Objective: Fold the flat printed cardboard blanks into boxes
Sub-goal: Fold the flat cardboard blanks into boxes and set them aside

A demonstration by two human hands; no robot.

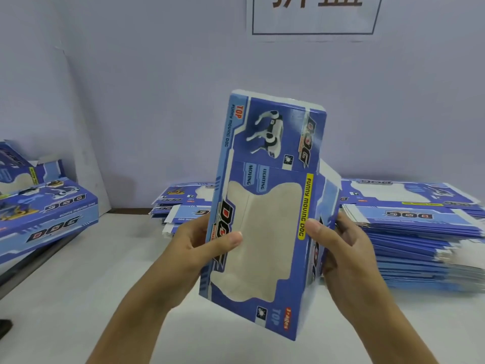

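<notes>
White matte counter (78, 285). Beyond the right hand (343, 248), two stacks of flat glossy blue cardboard blanks (420, 232); their number cannot be counted. Beside the left hand (194, 248), one folded box (47, 216) lies tilted. Between both hands, one upright rectangular blue carton (262, 219) with an irregular clear window; each hand pinches a long side, thumb in front, fingers behind.
</notes>
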